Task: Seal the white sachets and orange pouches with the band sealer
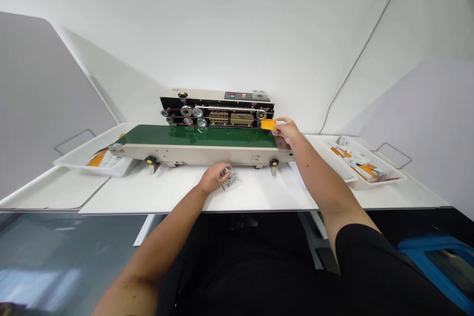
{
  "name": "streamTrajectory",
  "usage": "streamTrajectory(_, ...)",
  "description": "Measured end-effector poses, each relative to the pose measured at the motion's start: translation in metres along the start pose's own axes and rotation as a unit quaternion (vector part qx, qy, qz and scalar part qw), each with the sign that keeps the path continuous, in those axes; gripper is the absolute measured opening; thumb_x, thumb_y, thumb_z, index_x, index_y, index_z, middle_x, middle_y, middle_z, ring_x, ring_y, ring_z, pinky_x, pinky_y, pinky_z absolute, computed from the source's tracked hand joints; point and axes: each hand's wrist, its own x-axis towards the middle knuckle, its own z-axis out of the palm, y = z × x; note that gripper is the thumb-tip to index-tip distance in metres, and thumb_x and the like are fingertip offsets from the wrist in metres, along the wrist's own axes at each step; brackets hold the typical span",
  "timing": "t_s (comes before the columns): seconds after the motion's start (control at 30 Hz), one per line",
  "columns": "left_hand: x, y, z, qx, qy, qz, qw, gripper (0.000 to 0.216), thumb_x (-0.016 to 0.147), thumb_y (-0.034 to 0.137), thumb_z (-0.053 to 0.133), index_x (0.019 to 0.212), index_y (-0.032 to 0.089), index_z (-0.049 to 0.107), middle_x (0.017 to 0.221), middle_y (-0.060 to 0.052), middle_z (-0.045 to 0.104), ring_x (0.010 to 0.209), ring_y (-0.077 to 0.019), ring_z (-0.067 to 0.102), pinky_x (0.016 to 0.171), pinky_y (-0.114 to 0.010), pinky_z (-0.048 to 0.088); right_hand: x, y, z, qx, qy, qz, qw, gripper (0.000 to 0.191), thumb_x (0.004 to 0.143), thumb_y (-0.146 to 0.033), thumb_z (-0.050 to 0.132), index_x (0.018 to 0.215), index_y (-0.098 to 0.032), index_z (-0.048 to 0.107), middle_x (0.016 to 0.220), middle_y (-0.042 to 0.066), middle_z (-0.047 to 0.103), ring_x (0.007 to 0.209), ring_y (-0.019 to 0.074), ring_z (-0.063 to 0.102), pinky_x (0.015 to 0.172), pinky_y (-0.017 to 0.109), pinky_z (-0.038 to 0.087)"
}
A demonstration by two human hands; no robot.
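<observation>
Head view: right hand (288, 130) pinches orange packet (268, 124), left hand (214, 177) touches white packet (233, 182), print illegible, grip unclear.

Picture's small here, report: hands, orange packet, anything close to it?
Right hand pinching orange packet, sealer's right end. Left hand at printed packet on table, grip unclear. Rollers and green belt close to orange packet; contact unclear.

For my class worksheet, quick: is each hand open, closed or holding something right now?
Left hand: curled at the printed packet; whether it grips it cannot be told.
Right hand: closed, holding the orange packet.
</observation>
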Motion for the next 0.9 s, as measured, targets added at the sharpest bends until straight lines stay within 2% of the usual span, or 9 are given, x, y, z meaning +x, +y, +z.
streamTrajectory(0.17, 0.0, -0.001, -0.001, 0.003, -0.004, 0.008, 1.0, 0.016, 0.092, 0.026, 0.061, 0.106, 0.023, 0.069, 0.085, -0.002, 0.068, 0.067, -0.0161, 0.06, 0.075, -0.029, 0.052, 0.004, -0.007, 0.016, -0.027, 0.005, -0.009, 1.0, 0.032, 0.074, -0.015, 0.082, 0.085, -0.019, 0.052, 0.062, -0.003, 0.061, 0.049, 0.0118, 0.06, 0.048, 0.023, 0.051)
streamTrajectory(0.27, 0.001, 0.0, -0.002, -0.006, -0.019, 0.018, 1.0, 0.017, 0.092, 0.028, 0.062, 0.106, 0.023, 0.07, 0.089, -0.004, 0.07, 0.074, -0.0187, 0.064, 0.08, -0.032, 0.053, -0.01, -0.014, 0.021, -0.046, 0.036, -0.047, 0.997, 0.03, 0.077, -0.026, 0.081, 0.081, -0.02, 0.051, 0.073, -0.001, 0.062, 0.059, 0.0132, 0.061, 0.057, 0.027, 0.054)
streamTrajectory(0.33, 0.001, 0.002, -0.003, -0.02, -0.043, 0.031, 0.998, 0.022, 0.09, 0.03, 0.067, 0.111, 0.023, 0.071, 0.102, -0.008, 0.073, 0.09, -0.0231, 0.068, 0.089, -0.035, 0.053, -0.034, -0.015, 0.024, -0.076, 0.084, -0.135, 0.984, 0.023, 0.082, -0.031, 0.074, 0.081, -0.021, 0.054, 0.083, 0.001, 0.062, 0.07, 0.0145, 0.061, 0.069, 0.029, 0.054)
streamTrajectory(0.4, 0.002, 0.003, -0.003, -0.038, -0.078, 0.047, 0.995, 0.039, 0.082, 0.034, 0.078, 0.118, 0.023, 0.071, 0.118, -0.011, 0.073, 0.11, -0.0283, 0.067, 0.099, -0.038, 0.051, -0.068, -0.008, 0.03, -0.124, 0.12, -0.267, 0.948, 0.015, 0.088, -0.033, 0.065, 0.084, -0.021, 0.058, 0.09, 0.003, 0.062, 0.081, 0.0169, 0.059, 0.08, 0.031, 0.052)
streamTrajectory(0.5, 0.002, 0.004, -0.002, -0.06, -0.121, 0.061, 0.989, 0.063, 0.065, 0.037, 0.091, 0.123, 0.025, 0.071, 0.133, -0.011, 0.07, 0.124, -0.033, 0.063, 0.105, -0.041, 0.049, -0.131, 0.021, 0.051, -0.149, 0.024, -0.358, 0.921, 0.01, 0.092, -0.03, 0.058, 0.089, -0.022, 0.062, 0.091, 0.005, 0.063, 0.084, 0.0198, 0.059, 0.08, 0.033, 0.05)
streamTrajectory(0.57, 0.001, 0.004, -0.002, -0.069, -0.134, 0.06, 0.987, 0.065, 0.063, 0.034, 0.091, 0.124, 0.025, 0.071, 0.132, -0.01, 0.071, 0.123, -0.033, 0.064, 0.103, -0.039, 0.051, -0.166, 0.05, 0.069, -0.149, -0.076, -0.346, 0.923, 0.01, 0.092, -0.028, 0.057, 0.09, -0.023, 0.065, 0.089, 0.005, 0.063, 0.081, 0.0207, 0.059, 0.076, 0.033, 0.05)
streamTrajectory(0.63, -0.001, 0.004, -0.003, -0.072, -0.135, 0.052, 0.987, 0.058, 0.067, 0.027, 0.086, 0.123, 0.026, 0.072, 0.124, -0.008, 0.075, 0.112, -0.0302, 0.07, 0.097, -0.035, 0.053, -0.188, 0.078, 0.084, -0.143, -0.129, -0.315, 0.929, 0.011, 0.092, -0.028, 0.056, 0.091, -0.024, 0.066, 0.088, 0.004, 0.064, 0.08, 0.0211, 0.06, 0.074, 0.033, 0.05)
streamTrajectory(0.77, -0.001, 0.002, -0.004, -0.068, -0.119, 0.033, 0.99, 0.041, 0.074, 0.017, 0.074, 0.114, 0.027, 0.075, 0.104, -0.003, 0.079, 0.09, -0.0235, 0.074, 0.084, -0.029, 0.055, -0.194, 0.112, 0.099, -0.137, -0.161, -0.265, 0.941, 0.015, 0.091, -0.031, 0.058, 0.1, -0.024, 0.068, 0.091, 0.004, 0.065, 0.079, 0.0198, 0.06, 0.07, 0.031, 0.05)
streamTrajectory(0.9, 0.002, -0.004, -0.004, -0.068, -0.09, 0.01, 0.994, 0.029, 0.08, 0.02, 0.07, 0.108, 0.025, 0.076, 0.098, -0.004, 0.079, 0.086, -0.0222, 0.073, 0.082, -0.028, 0.053, -0.184, 0.119, 0.097, -0.144, -0.206, -0.25, 0.935, 0.033, 0.087, -0.034, 0.066, 0.119, -0.025, 0.067, 0.11, 0.007, 0.069, 0.095, 0.0225, 0.062, 0.08, 0.033, 0.051)
